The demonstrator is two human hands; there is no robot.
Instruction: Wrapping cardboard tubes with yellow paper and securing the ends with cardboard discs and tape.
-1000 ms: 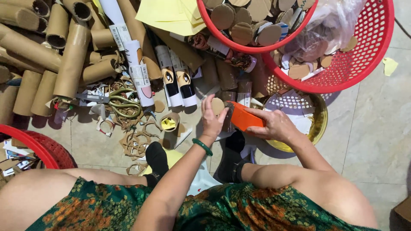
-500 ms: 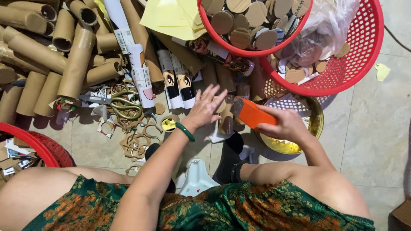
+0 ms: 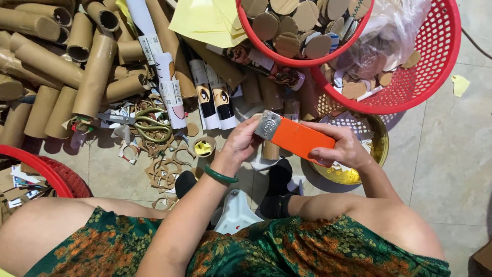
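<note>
My right hand (image 3: 344, 149) grips an orange flat block (image 3: 296, 137) with a silver metal end, held level above the floor. My left hand (image 3: 244, 141), with a green bangle at the wrist, has its fingertips on the silver end of that block. Just below the block stands a short cardboard tube (image 3: 270, 150), partly hidden by it. A small roll with a yellow centre (image 3: 203, 147) lies on the tiles left of my left hand. My feet in black socks (image 3: 279, 179) rest under the hands.
Many long cardboard tubes (image 3: 95, 72) are heaped at the upper left, with scissors (image 3: 148, 123) and cardboard scraps before them. Two red baskets (image 3: 410, 77) of cardboard discs stand at the upper right, a gold tray (image 3: 376, 154) beside them, another red basket (image 3: 48, 172) at left.
My left hand, spread open over the floor half a second ago, has come up to the silver end of the orange block. My right hand has lifted the block and turned it level.
</note>
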